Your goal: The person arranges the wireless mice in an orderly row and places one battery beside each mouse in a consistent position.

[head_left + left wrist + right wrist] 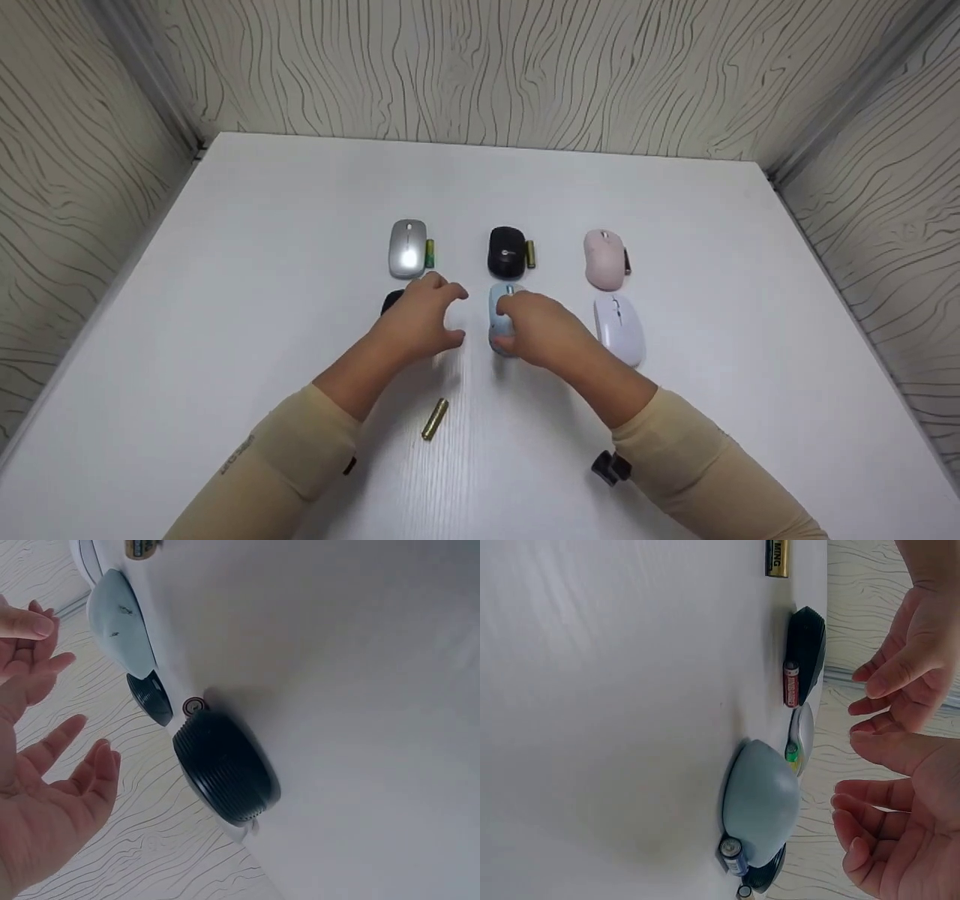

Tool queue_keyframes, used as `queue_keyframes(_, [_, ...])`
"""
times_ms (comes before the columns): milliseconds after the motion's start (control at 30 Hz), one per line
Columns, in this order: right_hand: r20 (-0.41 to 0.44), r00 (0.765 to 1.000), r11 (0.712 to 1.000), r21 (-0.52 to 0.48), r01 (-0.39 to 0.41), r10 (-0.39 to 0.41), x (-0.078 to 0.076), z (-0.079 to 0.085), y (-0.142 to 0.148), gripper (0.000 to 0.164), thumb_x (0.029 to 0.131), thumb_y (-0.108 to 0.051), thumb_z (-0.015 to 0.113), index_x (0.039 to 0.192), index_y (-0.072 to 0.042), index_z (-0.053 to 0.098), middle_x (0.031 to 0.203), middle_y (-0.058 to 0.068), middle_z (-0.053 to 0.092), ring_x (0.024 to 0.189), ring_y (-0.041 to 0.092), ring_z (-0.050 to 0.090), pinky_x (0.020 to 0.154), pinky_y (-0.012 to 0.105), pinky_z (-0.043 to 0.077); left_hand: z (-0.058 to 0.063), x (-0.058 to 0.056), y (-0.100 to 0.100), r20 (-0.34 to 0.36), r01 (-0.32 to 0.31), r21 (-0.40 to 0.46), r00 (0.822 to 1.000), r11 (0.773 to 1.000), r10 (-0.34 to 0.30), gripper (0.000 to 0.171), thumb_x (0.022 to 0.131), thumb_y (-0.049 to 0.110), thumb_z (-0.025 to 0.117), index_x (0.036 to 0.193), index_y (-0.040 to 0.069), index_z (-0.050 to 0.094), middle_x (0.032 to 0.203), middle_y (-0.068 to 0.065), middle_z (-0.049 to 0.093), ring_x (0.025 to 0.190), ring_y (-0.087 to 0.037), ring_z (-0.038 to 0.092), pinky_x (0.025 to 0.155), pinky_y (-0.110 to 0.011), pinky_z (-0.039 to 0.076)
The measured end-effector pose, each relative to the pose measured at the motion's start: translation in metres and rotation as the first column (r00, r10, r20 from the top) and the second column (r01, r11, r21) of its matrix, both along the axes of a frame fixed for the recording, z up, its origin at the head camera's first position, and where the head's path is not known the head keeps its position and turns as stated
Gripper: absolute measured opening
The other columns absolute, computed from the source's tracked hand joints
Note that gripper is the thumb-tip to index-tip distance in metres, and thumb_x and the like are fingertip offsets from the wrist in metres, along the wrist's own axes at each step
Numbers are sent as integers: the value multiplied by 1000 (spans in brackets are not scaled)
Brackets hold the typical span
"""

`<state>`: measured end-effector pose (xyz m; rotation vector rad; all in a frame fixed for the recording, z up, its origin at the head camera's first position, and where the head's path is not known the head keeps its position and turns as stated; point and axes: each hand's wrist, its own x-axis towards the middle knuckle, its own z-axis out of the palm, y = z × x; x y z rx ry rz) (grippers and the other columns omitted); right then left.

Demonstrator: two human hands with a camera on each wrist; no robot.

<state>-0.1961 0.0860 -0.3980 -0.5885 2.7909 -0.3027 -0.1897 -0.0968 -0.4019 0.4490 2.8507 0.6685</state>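
Both hands hover over the white table with bent, parted fingers and nothing between them. My left hand (420,319) is above a black mouse (390,300) and covers most of it in the head view. My right hand (544,330) overlaps a light blue mouse (498,324) there; both wrist views show it raised off that mouse. A blue battery (734,856) lies beside the light blue mouse, and a red battery (791,685) beside the black one. Nearer the front, a lone gold battery (435,419) rests on the tabletop.
Along the back sit a silver mouse (407,249), another black mouse (507,253) and a pink mouse (604,259), each with a battery at its right side. A pale lilac mouse (620,330) is at the right. Patterned panels (465,71) enclose the table (225,300).
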Motion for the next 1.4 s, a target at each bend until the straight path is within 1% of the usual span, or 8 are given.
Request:
queue_keyframes(133, [11, 998, 997, 26, -67, 66, 11, -3, -13, 43, 81, -40, 66, 111, -9, 60, 98, 5, 63, 84, 18, 57, 75, 35, 50, 3, 3, -6, 11, -36, 0, 999, 999, 36, 53, 75, 24, 73, 124, 16, 54, 116, -7, 49, 108, -21, 48, 89, -34, 44])
queue_keyframes(267, [4, 986, 984, 58, -169, 169, 23, -9, -25, 46, 81, -45, 63, 110, -8, 61, 98, 7, 64, 85, 19, 58, 74, 36, 50, 5, 5, -10, 18, -58, 15, 998, 998, 58, 53, 74, 24, 74, 123, 15, 55, 116, -7, 49, 109, -23, 48, 91, -36, 43])
queue_keyframes(400, [-50, 957, 953, 114, -280, 287, 33, -18, -36, 48, 79, -50, 62, 102, -8, 63, 88, 6, 63, 78, 18, 58, 68, 33, 50, 3, 6, -11, 5, -52, 26, 999, 998, 52, 52, 74, 23, 74, 121, 14, 56, 115, -8, 49, 109, -24, 48, 91, -36, 42])
queue_keyframes(567, [-90, 919, 916, 163, -368, 385, 43, -29, -46, 51, 77, -59, 59, 90, -10, 64, 75, 1, 61, 70, 16, 58, 61, 30, 49, -1, 6, -11, 11, -53, 24, 999, 998, 53, 52, 74, 22, 73, 122, 14, 56, 114, -7, 49, 106, -21, 48, 87, -35, 44])
queue_keyframes(800, [-132, 899, 900, 191, -391, 418, 54, -40, -56, 53, 69, -69, 59, 78, -16, 58, 64, -3, 53, 66, 17, 54, 50, 29, 43, -4, 7, -10, 10, -55, 16, 998, 998, 55, 51, 74, 22, 72, 121, 14, 56, 116, -8, 50, 108, -23, 48, 88, -35, 44])
queue_keyframes(967, [-164, 893, 900, 205, -385, 419, 59, -49, -60, 52, 68, -68, 60, 73, -16, 55, 62, -2, 51, 65, 17, 52, 52, 31, 43, -7, 9, -10, -7, -34, 19, 999, 999, 34, 50, 74, 23, 72, 121, 13, 56, 116, -10, 50, 108, -25, 48, 87, -37, 44])
queue_keyframes(1167, [-181, 880, 887, 249, -390, 438, 61, -52, -63, 43, 71, -57, 62, 75, -15, 55, 66, 0, 53, 65, 17, 51, 51, 30, 42, -8, 9, -8, -2, -33, 13, 999, 999, 33, 49, 75, 23, 71, 121, 14, 56, 116, -10, 51, 107, -25, 48, 85, -37, 45])
queue_keyframes(1400, [-158, 893, 900, 193, -390, 421, 58, -47, -58, 29, 67, -36, 66, 81, -12, 57, 66, -1, 50, 62, 16, 48, 48, 28, 39, -9, 8, -8, 27, -38, 5, 999, 999, 38, 51, 76, 24, 71, 123, 14, 55, 116, -9, 50, 108, -24, 48, 86, -35, 45])
